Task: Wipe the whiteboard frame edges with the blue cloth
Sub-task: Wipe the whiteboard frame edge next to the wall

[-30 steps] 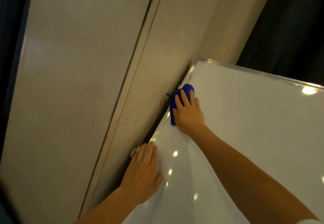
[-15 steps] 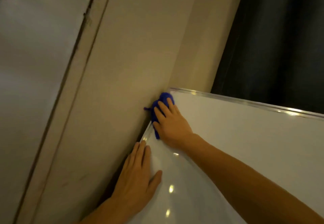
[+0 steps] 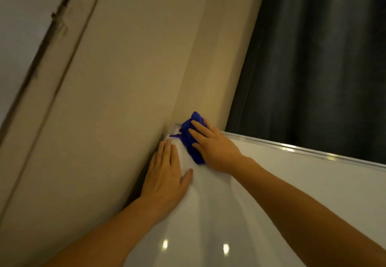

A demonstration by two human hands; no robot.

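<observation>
We see no writing, label, brand, number or sign that can be read anywhere in this view.
</observation>
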